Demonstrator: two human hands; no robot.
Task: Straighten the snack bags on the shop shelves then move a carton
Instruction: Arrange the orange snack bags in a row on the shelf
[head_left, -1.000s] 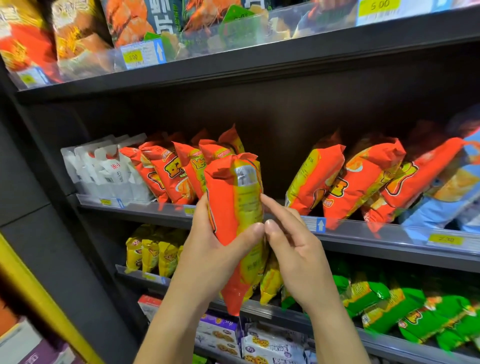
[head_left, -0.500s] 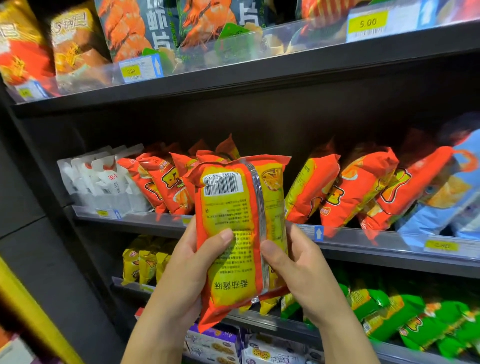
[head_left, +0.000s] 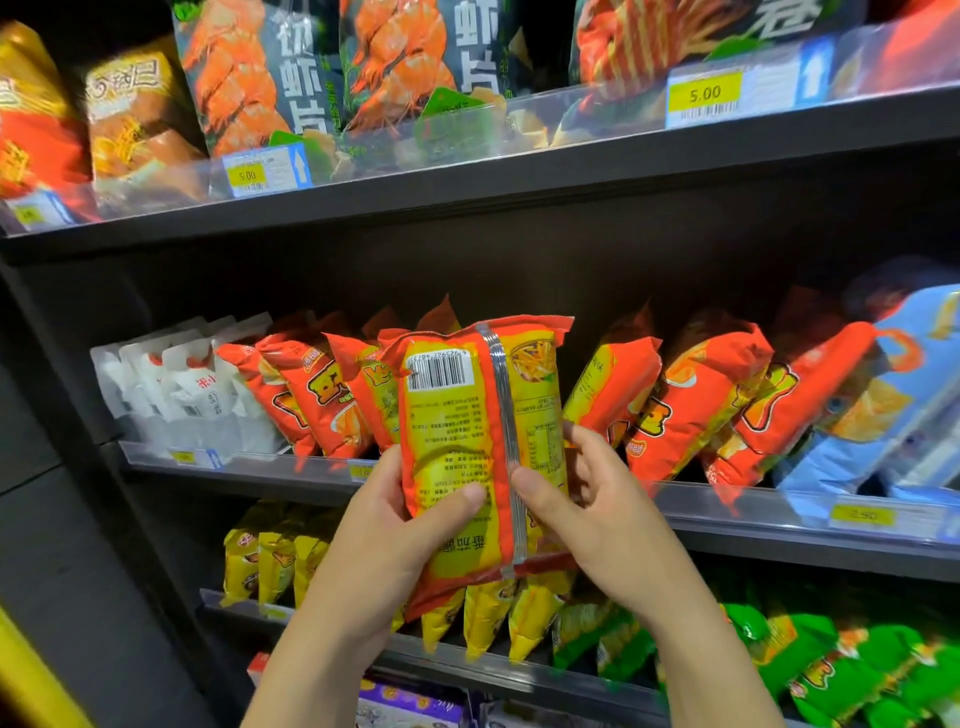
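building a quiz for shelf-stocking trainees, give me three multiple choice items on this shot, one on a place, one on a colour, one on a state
1. Where do the green crinkly plastic snack bags sit?
A. on the top shelf
B. below the middle dark metal shelf, at the right
C. in the hands

2. What colour are the small packs at that shelf's left end?
A. white
B. green
C. black

3. How is the orange and yellow plastic snack bag held?
A. by one hand, front outward
B. by the left hand and the right hand, barcode side toward the camera
C. lying loose on a shelf

Answers:
1 B, they lie low at the right, under the row of orange bags.
2 A, they show white with small red marks.
3 B, both thumbs press its back beside the silver seam.
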